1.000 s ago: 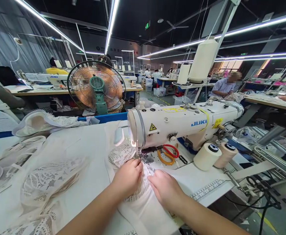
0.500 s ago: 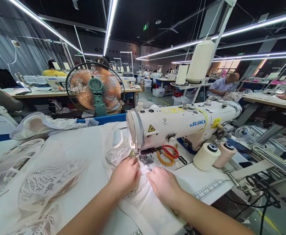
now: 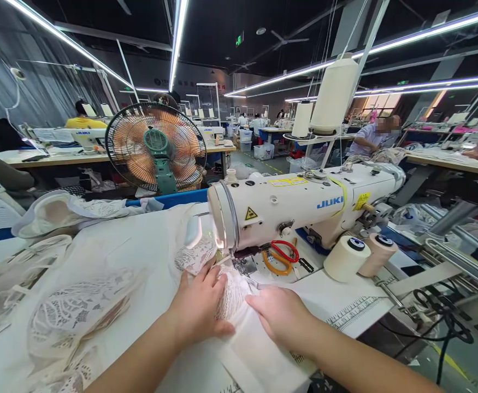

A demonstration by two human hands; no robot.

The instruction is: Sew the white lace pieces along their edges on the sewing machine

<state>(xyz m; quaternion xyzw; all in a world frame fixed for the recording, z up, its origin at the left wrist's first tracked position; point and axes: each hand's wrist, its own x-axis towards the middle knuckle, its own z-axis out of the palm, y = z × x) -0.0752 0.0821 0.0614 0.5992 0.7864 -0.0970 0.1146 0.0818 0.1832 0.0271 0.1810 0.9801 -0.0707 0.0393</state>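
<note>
A white JUKI sewing machine (image 3: 300, 204) stands on the white table (image 3: 148, 245) in front of me. A piece of white lace fabric (image 3: 232, 292) lies under its needle and presser foot (image 3: 239, 263). My left hand (image 3: 198, 305) lies flat on the lace just left of the needle, fingers spread. On the right side of the lace my right hand (image 3: 277, 314) presses down on the fabric, fingers together. More lace (image 3: 192, 256) spills out behind the needle.
Orange and red scissors (image 3: 282, 256) lie under the machine arm. Two thread cones (image 3: 357, 256) lie to the right; large cones (image 3: 332, 95) stand on a rack. A fan (image 3: 154, 147) is behind. Lace pieces (image 3: 75, 305) pile at left. Other people work at far tables.
Both hands have drawn back a little toward me along the lace. My left hand has flattened and spread its fingers. The view has shifted slightly upward.
</note>
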